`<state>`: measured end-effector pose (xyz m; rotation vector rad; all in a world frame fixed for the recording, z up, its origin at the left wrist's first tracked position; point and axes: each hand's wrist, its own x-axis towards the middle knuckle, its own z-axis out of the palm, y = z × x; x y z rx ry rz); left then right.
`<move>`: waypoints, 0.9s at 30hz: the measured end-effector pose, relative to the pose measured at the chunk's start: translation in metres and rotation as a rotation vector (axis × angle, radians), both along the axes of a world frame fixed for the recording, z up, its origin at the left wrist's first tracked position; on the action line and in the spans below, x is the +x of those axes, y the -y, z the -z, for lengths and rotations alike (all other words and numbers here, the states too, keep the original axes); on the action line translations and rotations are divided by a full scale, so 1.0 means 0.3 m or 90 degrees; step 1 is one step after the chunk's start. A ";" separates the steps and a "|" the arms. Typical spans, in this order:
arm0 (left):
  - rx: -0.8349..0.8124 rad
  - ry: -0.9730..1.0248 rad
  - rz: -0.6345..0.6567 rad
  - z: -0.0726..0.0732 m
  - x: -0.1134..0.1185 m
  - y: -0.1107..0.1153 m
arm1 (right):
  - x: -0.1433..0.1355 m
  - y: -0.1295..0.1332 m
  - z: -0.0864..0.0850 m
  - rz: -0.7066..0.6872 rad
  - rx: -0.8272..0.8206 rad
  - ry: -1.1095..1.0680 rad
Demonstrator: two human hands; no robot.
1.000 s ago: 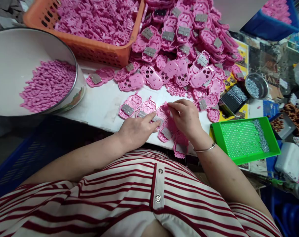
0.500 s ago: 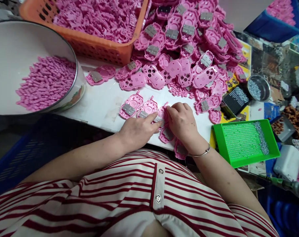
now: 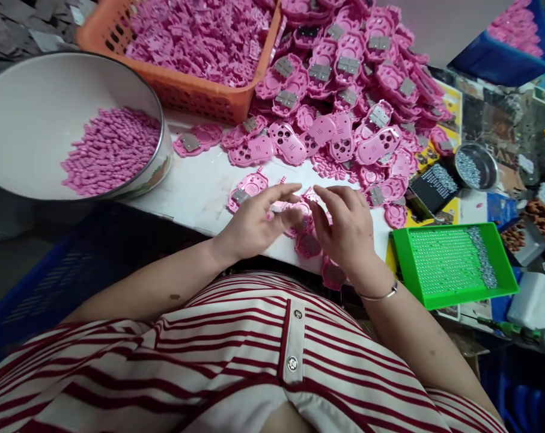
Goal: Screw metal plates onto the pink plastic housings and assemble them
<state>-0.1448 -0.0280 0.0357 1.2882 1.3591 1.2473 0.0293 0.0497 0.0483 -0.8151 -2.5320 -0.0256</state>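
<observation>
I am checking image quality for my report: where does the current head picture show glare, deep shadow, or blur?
Head view: a bright sheen on the white tabletop; head view: deep shadow around the blue crate, lower left; head view: left hand and right hand look slightly soft, possibly motion blur.

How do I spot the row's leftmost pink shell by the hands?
From the big white bowl at left, follow the white tabletop rightward to the left hand. The pink shell lies just beyond that hand, its grey plate partly showing. It alone ends the row at left, most of it uncovered.
</observation>
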 end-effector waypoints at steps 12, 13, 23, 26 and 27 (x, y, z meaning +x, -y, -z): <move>-0.193 0.692 -0.073 -0.057 0.015 -0.038 | -0.104 0.073 -0.004 -0.065 -0.194 -0.138; -0.188 0.690 -0.057 -0.052 0.011 -0.033 | -0.101 0.066 -0.005 -0.048 -0.246 -0.179; -0.263 0.586 -0.055 -0.020 -0.019 -0.011 | -0.099 0.057 0.003 0.014 -0.439 -0.333; -0.265 0.580 -0.080 -0.026 -0.026 -0.009 | -0.098 0.060 -0.004 -0.009 -0.391 -0.312; -0.265 0.576 -0.081 -0.028 -0.027 -0.008 | -0.098 0.062 -0.007 -0.021 -0.360 -0.293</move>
